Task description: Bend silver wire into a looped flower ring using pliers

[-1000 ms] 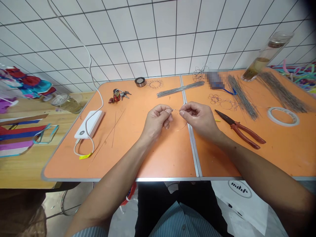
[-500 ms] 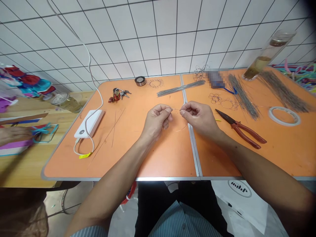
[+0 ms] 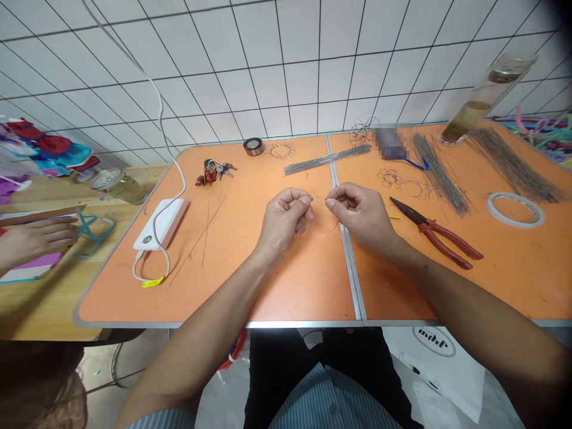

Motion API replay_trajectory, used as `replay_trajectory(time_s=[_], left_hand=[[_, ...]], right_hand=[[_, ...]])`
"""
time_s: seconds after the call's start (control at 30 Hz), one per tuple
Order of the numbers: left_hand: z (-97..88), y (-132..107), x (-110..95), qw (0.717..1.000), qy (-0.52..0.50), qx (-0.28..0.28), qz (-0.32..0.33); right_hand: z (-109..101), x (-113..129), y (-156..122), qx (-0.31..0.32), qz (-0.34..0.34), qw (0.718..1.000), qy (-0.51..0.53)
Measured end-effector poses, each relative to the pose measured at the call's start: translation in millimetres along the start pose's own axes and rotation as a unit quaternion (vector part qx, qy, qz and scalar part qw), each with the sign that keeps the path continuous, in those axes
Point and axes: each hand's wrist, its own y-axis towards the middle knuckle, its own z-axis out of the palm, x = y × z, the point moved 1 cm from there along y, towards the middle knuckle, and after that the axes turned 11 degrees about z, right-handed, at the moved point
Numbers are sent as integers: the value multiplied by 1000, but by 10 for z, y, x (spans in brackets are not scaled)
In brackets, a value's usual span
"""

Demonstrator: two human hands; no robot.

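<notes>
A thin curved wire [image 3: 331, 231] hangs in a loop between my two hands, above the orange table [image 3: 295, 286]. My left hand [image 3: 288, 217] pinches one part of it between thumb and forefinger. My right hand [image 3: 360, 211] grips another part the same way, a short gap away, close to the table's metal seam. Where the wire runs behind the fingers is hidden. Pliers with red handles [image 3: 435, 232] lie to the right of my right hand. Beyond both hands lies a bundle of straight wires [image 3: 328, 159].
More wire bundles [image 3: 440, 173] and a white tape roll [image 3: 515, 210] lie right, near a tall glass bottle [image 3: 469, 113]. Bent wire shapes [image 3: 402, 182] rest behind the pliers. Left are keys [image 3: 217, 171], black tape [image 3: 254, 146] and a white power bank [image 3: 161, 223]. A co-worker's hand [image 3: 40, 238] is far left.
My hands stay nearly still, both still pinching the wire. At the far left, the co-worker's hand and the teal piece beside it have shifted.
</notes>
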Motion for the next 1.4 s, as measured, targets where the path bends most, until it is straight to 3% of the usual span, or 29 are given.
replay_trajectory(time_s=[0.4,0.87,0.97,1.07,1.23,1.3,1.4], left_hand=[[-70,-13,24,994,45,19,101],[-52,-22,-5,990,81,6,119],[-87,11,35,990,82,-14,116],[-135,56,72,992,68,-43,96],[-170,89,58,998,14,-59,17],[-167,87,38,998,11,-61,12],[-157,81,23,998,14,-61,17]], right_hand=[[-10,1,-33,-56,-122,990,-51],[-20,40,-31,-75,-146,983,-77],[-177,105,37,-47,-130,983,-119],[-496,162,105,-26,-83,975,-202],[-966,49,29,67,6,898,-435],[-1050,-47,-40,98,31,869,-484],[-1085,-172,-119,115,40,856,-502]])
